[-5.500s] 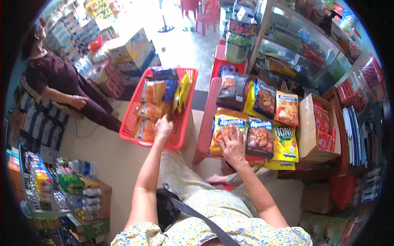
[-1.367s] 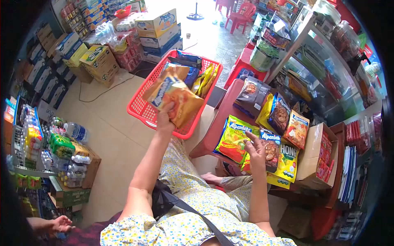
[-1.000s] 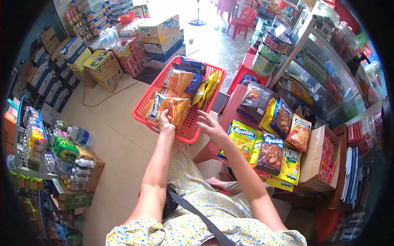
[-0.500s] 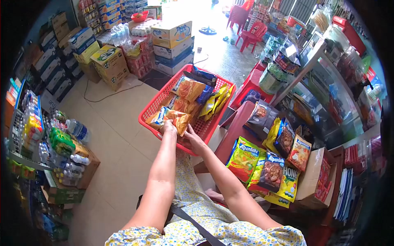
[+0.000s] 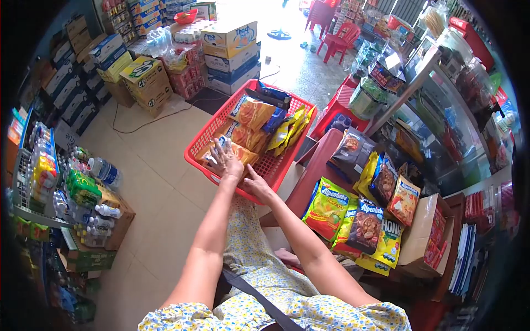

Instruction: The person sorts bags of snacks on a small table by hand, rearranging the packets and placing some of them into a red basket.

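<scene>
Inside the red basket (image 5: 193,144), my left hand (image 5: 227,161) lies with spread fingers on the nearest orange candy bag (image 5: 244,155). My right hand (image 5: 257,185) is at the basket's near edge beside that bag, its fingers apart and partly extended. Behind lie more orange bags (image 5: 253,113), with dark blue bags (image 5: 273,96) at the back and yellow bags (image 5: 289,131) along the right side. On the red-brown bench (image 5: 310,190) to the right are a green-yellow Alpenliebe bag (image 5: 327,208), a brown one (image 5: 365,226) and several others.
An open carton (image 5: 414,243) of red packs stands right of the bags. Behind it is a glass display case (image 5: 441,118). Stacked boxes (image 5: 232,60) and a yellow carton (image 5: 148,83) stand at the back left. Bottles (image 5: 94,193) fill the left side; red chairs (image 5: 341,41) stand far off.
The orange bag my left hand held has come down into the basket's near end, and that hand has opened flat on it. The right hand moved from the bench to the basket. Another person has left the view.
</scene>
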The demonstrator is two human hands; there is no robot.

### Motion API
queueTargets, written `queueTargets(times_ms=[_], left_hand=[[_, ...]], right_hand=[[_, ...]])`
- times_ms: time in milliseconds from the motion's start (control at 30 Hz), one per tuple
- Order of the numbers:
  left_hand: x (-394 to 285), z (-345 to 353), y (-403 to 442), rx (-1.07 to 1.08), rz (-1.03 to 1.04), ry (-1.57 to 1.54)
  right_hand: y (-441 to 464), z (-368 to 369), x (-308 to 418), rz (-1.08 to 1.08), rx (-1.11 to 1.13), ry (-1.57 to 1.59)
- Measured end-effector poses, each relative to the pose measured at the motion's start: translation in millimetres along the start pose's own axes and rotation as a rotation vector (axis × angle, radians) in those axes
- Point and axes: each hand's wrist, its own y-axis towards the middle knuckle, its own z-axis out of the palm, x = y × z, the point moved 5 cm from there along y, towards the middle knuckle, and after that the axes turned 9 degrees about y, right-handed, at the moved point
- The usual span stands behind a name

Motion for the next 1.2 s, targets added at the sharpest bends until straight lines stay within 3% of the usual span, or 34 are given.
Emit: queueTargets(times_ms=[33, 67, 100, 133, 333, 467, 533, 633, 700, 767, 800, 867, 933, 1033, 1100, 1200], left_hand=[[0.9, 1.8, -0.5, 0.219, 0.058, 0.062], [4.3, 6.5, 0.1, 0.298, 0.071, 0.041], [7.6, 13.4, -0.3, 0.38, 0.088, 0.025], [8.2, 21.7, 2.1, 0.391, 0.084, 0.062], [2.9, 33.2, -2.4, 0.394, 0.16, 0.258], [-3.0, 20.1, -8.6, 0.235, 0.209, 0.192], [-17.1, 4.0, -20.9, -0.017, 0.298, 0.074], [-68.4, -41.4, -66.5, -0.174, 0.67, -0.526], [-105.0, -61.3, -106.6, 0.007, 0.818, -0.706], [-134.2, -56.7, -143.8, 0.379, 0.804, -0.699], [-142.5, -26.1, -156.7, 0.412, 0.838, -0.727], [-158.1, -2.7, -183.7, 0.767, 0.709, -0.554], [-163.3, 2.5, -202.9, 0.71, 0.662, -0.465], [-166.0, -14.1, -218.0, 0.444, 0.691, -0.429], [-168.4, -31.4, -228.9, 0.265, 0.806, -0.498], [-171.7, -40.5, -250.1, 0.223, 0.889, -0.621]], right_hand=[[-3.6, -0.2, 6.0, 0.003, -0.032, -0.118], [-6.9, -0.7, 11.9, 0.01, -0.065, -0.235], [-11.0, 2.7, 21.4, -0.126, -0.07, -0.426], [-24.0, 12.2, 39.9, -0.257, -0.082, -0.614], [-92.5, 23.1, 81.6, -0.756, 0.002, -0.556], [-161.8, -29.5, 92.1, -0.806, -0.347, -0.618], [-198.8, -64.3, 88.8, -0.781, -0.606, -0.664], [-250.8, -100.7, 87.4, -0.642, -0.878, -0.823], [-270.1, -118.2, 76.9, -0.58, -0.978, -0.877], [-278.9, -125.8, 64.3, -0.506, -0.994, -0.878], [-278.2, -130.2, 54.1, -0.424, -0.941, -0.831], [-279.8, -128.2, 42.3, -0.374, -0.941, -0.897], [-282.9, -123.6, 39.8, -0.372, -0.926, -0.913], [-280.3, -124.1, 29.2, -0.376, -0.912, -0.91], [-279.9, -127.6, 26.5, -0.385, -0.904, -0.866], [-277.9, -133.4, 28.3, -0.39, -0.941, -0.747]])
